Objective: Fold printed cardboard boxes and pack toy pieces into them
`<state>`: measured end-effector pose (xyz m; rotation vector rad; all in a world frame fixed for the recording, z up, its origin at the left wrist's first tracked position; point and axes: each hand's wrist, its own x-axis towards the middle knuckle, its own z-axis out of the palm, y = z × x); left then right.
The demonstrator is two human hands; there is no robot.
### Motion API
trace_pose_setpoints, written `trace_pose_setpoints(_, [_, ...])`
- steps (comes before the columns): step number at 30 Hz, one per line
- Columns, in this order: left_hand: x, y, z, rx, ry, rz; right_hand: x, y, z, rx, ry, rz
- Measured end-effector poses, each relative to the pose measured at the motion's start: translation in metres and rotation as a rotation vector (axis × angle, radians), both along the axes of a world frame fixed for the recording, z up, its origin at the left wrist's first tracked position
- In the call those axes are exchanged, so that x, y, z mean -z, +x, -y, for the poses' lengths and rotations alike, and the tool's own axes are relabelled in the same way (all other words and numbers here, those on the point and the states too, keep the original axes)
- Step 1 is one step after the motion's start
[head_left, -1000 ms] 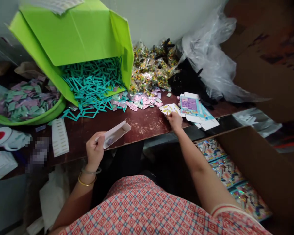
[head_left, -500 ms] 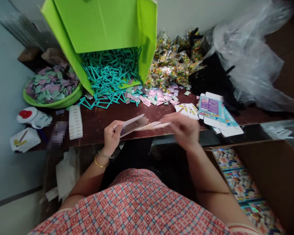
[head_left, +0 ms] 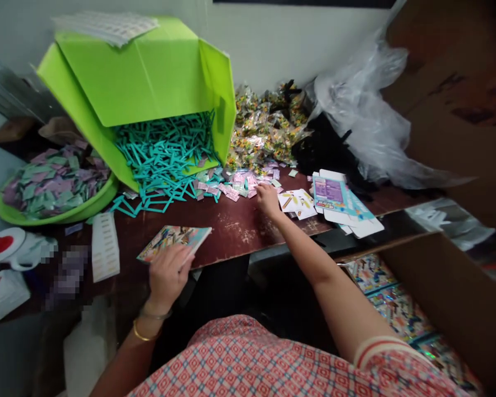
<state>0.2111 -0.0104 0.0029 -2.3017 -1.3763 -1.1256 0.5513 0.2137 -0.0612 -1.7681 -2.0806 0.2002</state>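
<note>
box in left hand

From the head, one view looks forward and down across the table.

The scuffed dark-red table carries turquoise sticks, pastel sachets, printed cards — and flat cartons.

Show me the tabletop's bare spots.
Widest: the scratched front stretch of table between the box in the left hand and the right forearm. Smaller: between that box and the white strip. Crowded: sticks, sachets and bags along the back; cards and cartons on the right.
</note>
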Motion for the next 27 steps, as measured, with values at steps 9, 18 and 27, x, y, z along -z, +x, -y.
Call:
trace_pose_setpoints(9, [0.100, 0.018, -0.016, -0.034, -0.233, -0.099, 0.028, 0.017, -0.042, 0.038, -0.102, 0.142])
trace_pose_setpoints(18, [0.096, 0.025, -0.036, -0.028, -0.466, 0.134, -0.021, 0.063, -0.129, 0.237, 0.068, -0.074])
trace_pose_setpoints(27, [0.068, 0.075, -0.091, 0.072, -0.948, 0.993, -0.021, 0.048, -0.085, 0.193, 0.156, -0.494])
